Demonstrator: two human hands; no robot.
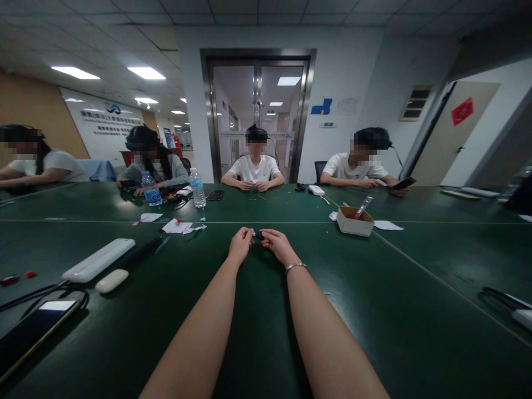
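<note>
Both my arms reach forward over the green table [266, 310], and the hands meet near its middle. A small dark object [258, 235] lies between them. My right hand [277, 244] is closed, with thumb and fingers pinching the dark object's right side. My left hand [241, 243] is closed too, its fingertips pinched at the left end, where a small light-coloured tip shows. What exactly the left fingers grip is too small to make out. A bracelet [296, 267] circles my right wrist.
On the left lie a phone [39, 327], a white power bank [100, 260], a white oval case [112, 281] and cables. Paper scraps [177, 226] and bottles [198, 188] stand farther off. A small box [355, 223] is right of centre. Several people sit across the table.
</note>
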